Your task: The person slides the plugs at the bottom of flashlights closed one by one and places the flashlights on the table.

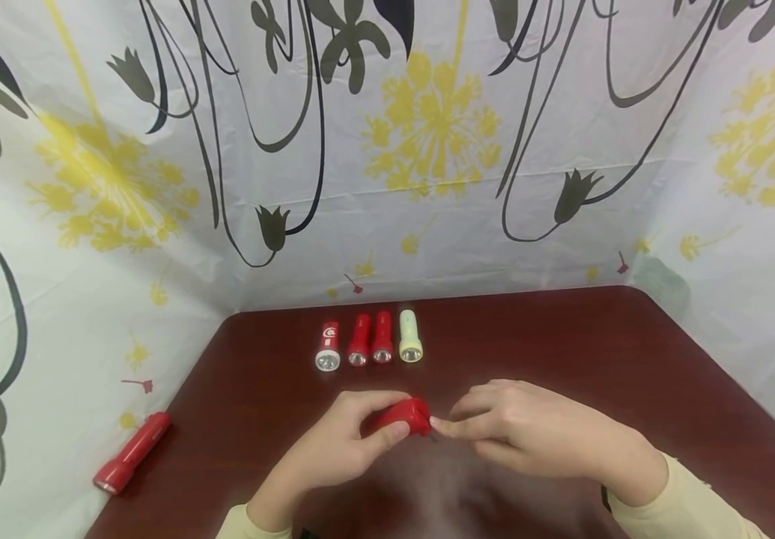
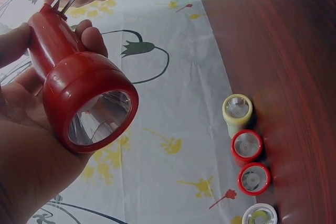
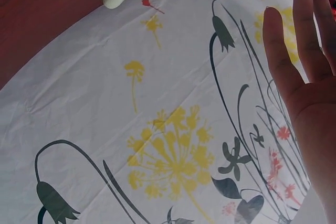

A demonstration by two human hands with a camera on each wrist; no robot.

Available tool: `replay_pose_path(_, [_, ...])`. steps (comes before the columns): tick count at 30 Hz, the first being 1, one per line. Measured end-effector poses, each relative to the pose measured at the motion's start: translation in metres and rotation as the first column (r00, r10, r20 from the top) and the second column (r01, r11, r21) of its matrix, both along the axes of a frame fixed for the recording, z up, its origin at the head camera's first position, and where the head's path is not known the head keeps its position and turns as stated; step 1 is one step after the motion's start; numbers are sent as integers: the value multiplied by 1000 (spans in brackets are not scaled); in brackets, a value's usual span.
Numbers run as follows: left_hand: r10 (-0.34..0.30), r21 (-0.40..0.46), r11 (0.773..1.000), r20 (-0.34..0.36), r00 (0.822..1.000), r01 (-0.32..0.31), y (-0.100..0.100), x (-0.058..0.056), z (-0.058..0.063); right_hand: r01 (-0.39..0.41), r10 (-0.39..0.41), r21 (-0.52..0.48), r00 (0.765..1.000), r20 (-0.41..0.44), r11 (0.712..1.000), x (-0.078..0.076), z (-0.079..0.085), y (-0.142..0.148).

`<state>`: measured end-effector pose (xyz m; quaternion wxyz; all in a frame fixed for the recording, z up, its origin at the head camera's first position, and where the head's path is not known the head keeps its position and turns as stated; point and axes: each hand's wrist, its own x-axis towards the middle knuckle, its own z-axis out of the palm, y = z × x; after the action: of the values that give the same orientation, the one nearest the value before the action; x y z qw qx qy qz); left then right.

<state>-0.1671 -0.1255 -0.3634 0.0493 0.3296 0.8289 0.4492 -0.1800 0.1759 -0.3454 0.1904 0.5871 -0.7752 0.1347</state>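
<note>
My left hand [image 1: 333,442] grips a red flashlight [image 1: 412,413] above the table, fingers and thumb wrapped around its body. In the left wrist view the wide clear lens [image 2: 102,116] faces that camera. Two metal prongs [image 2: 67,3] stick out from the tail end. My right hand [image 1: 529,427] is at that tail, its index fingertip right at the end beside the prongs. Several of its fingers [image 3: 283,56] extend fairly straight in the right wrist view.
At the back of the dark red table [image 1: 529,337] stand a red-and-white flashlight [image 1: 329,344], two red flashlights [image 1: 359,340] and a pale yellow flashlight [image 1: 409,335] in a row. Another red flashlight [image 1: 134,451] lies at the left edge. A flower-patterned sheet [image 1: 441,247] surrounds the table.
</note>
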Motion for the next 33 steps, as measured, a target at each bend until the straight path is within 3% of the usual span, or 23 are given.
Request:
replay_pose_path(24, [-39,0,999,-5,999,39,6,-1,-1,50,-50,-2,999,8,999,11,1,5])
replay_pose_path(33, [-78,1,997,24,997,78,11,0,-2,-3,3,-51,1000,-5,999,8,2,4])
